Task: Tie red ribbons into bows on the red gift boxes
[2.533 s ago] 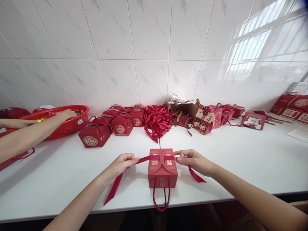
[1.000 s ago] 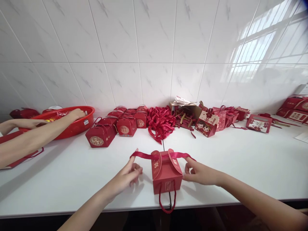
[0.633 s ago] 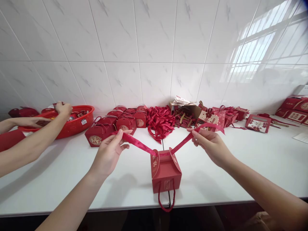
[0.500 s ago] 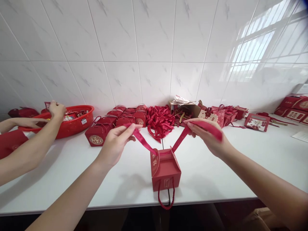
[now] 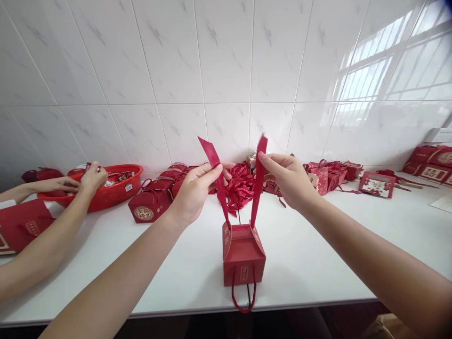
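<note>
A small red gift box (image 5: 243, 252) stands upright on the white table in front of me, its rope handle (image 5: 243, 308) hanging over the table's front edge. A red ribbon (image 5: 259, 188) comes out of the box top at both side flaps. My left hand (image 5: 199, 188) pinches one end of it between thumb and fingers, the angled tip sticking up. The other end is pinched in my right hand (image 5: 284, 176). Both ribbon ends are pulled up above the box, apart from each other.
Behind lie a heap of loose red ribbons (image 5: 240, 190) and several closed red boxes (image 5: 150, 200). At left a co-worker's hands (image 5: 93, 179) are over a red basin (image 5: 106, 200) of small packets. A flat-faced red box (image 5: 377, 184) and stacked boxes (image 5: 429, 160) are at right.
My hands have moved closer together and upward, drawing the two ribbon ends more nearly vertical. At left, the co-worker's raised hand has come down toward the basin.
</note>
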{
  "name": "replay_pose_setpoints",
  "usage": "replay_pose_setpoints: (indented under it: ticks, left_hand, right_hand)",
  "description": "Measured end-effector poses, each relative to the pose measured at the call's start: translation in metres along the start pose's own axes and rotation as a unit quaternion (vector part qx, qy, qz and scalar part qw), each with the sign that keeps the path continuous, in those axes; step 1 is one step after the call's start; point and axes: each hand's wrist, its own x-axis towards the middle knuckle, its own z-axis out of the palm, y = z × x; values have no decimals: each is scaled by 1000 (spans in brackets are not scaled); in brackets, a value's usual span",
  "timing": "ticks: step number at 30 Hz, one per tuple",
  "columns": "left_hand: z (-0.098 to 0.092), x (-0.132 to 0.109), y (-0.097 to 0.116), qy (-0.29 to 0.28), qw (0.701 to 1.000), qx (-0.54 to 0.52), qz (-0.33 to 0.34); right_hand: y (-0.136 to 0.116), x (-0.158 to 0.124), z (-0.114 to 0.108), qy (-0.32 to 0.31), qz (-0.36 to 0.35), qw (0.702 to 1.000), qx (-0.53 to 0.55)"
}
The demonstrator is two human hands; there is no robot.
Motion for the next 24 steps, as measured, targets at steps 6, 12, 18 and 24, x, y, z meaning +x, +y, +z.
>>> replay_pose_setpoints:
  ticks: [6,12,18,24]
  left_hand:
    - [5,5,7,-37,999,-40,0]
    - [7,5,3,-72,996,-46,13]
    - [13,-1,5,-105,991,88,8]
    - [13,-5,2,-121,978,168,-37]
  right_hand:
    - [-6,-3,7,-9,2,1000,10]
    - [-4,0,7,0,15,996,91]
    - [-6,0,16,-13,29,999,12]
    - [1,-12,17,-139,-22,990,2]
